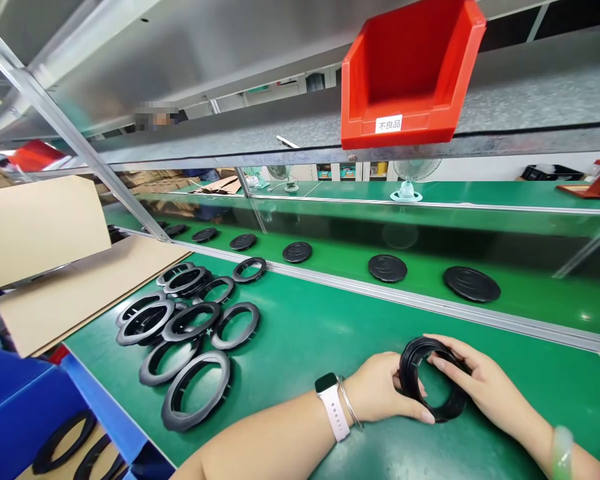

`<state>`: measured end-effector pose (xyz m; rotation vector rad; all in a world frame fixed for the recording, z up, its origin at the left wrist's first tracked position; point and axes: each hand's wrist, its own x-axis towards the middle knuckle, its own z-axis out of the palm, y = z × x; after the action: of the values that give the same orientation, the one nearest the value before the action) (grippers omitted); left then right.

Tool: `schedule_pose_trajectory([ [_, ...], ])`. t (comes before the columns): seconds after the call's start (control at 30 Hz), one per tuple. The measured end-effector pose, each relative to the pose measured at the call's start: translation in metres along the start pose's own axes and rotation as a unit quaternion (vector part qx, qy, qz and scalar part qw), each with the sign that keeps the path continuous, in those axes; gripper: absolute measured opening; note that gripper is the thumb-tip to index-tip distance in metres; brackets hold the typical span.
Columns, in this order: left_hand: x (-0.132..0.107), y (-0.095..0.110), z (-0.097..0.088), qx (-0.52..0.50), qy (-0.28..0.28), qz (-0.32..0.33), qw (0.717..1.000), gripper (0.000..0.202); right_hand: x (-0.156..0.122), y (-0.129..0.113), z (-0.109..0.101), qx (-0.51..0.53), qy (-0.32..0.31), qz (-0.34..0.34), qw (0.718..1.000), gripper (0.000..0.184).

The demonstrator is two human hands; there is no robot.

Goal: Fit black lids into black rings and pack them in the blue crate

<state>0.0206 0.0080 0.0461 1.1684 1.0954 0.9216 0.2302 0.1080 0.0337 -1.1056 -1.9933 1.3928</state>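
A black plastic ring (414, 361) stands tilted on the green table (310, 340), held between both hands. My left hand (380, 393) grips its left rim with fingers curled around it; a white smartwatch and a bracelet sit on that wrist. My right hand (475, 380) holds the ring's right side, fingertips inside the opening. A pile of several similar black rings (190, 320) lies on the table to the left.
Several black discs (387, 268) ride a green conveyor belt (530, 297) behind a metal rail. A red bin (410, 73) hangs on the shelf above. Cardboard sheets (75, 287) lie at left, and a blue box (45, 413) with rings sits at bottom left. A small fan (407, 180) stands beyond.
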Motion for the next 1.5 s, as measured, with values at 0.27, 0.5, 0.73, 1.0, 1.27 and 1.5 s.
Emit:
schedule_pose_trajectory([
  [0.27, 0.001, -0.004, 0.000, -0.003, -0.002, 0.012, 1.000, 0.042, 0.001, 0.000, 0.000, -0.001, 0.002, 0.001, 1.000, 0.054],
  [0.5, 0.002, 0.000, -0.001, -0.021, -0.009, 0.004, 1.000, 0.042, -0.001, -0.001, 0.000, 0.006, -0.006, 0.004, 1.000, 0.055],
  [0.73, 0.001, 0.001, 0.000, -0.021, -0.005, 0.003, 1.000, 0.039, 0.000, 0.004, 0.000, 0.010, -0.013, 0.011, 1.000, 0.054],
  [1.0, 0.000, 0.001, 0.000, -0.035, 0.000, -0.016, 0.999, 0.038, 0.000, 0.002, 0.001, 0.011, -0.005, -0.004, 1.000, 0.055],
  [1.27, -0.003, 0.009, -0.002, 0.020, 0.024, -0.037, 0.999, 0.031, 0.002, -0.012, 0.006, 0.047, -0.004, -0.045, 0.998, 0.043],
  [1.5, 0.006, 0.008, -0.014, 0.105, 0.018, -0.040, 0.993, 0.026, 0.008, -0.012, 0.004, 0.114, 0.016, -0.085, 0.990, 0.042],
])
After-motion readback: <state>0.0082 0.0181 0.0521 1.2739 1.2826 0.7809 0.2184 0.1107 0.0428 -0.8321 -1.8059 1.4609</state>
